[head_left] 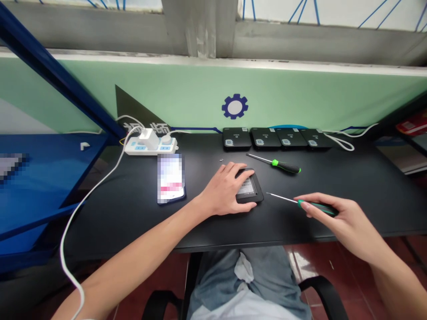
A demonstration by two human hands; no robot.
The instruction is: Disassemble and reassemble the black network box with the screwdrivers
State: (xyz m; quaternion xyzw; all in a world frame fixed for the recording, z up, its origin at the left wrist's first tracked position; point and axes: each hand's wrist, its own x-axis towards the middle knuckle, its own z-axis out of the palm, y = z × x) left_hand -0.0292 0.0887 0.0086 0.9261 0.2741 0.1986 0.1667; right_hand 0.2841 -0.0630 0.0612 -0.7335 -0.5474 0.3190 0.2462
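Note:
My left hand (pixel 228 189) lies over a small black device case (pixel 256 192) on the desk. Its thumb rests at the near edge and its fingers reach across the far side, gripping the case. A pale label (pixel 247 187) shows on the upper face, partly covered by the hand. Between the fingers of my right hand (pixel 336 213) is a green-handled screwdriver (pixel 320 207). Its thin shaft points left, and the tip is just off the case's right edge. Tiny screws (pixel 221 160) appear to lie beyond my left hand.
A second screwdriver (pixel 282 166), black and green, lies behind the case. Several black boxes (pixel 236 138) line the back of the desk (pixel 133 226). A phone (pixel 171 180) and a white power strip (pixel 151 146) are at left. A white cable (pixel 68 222) hangs over the left front.

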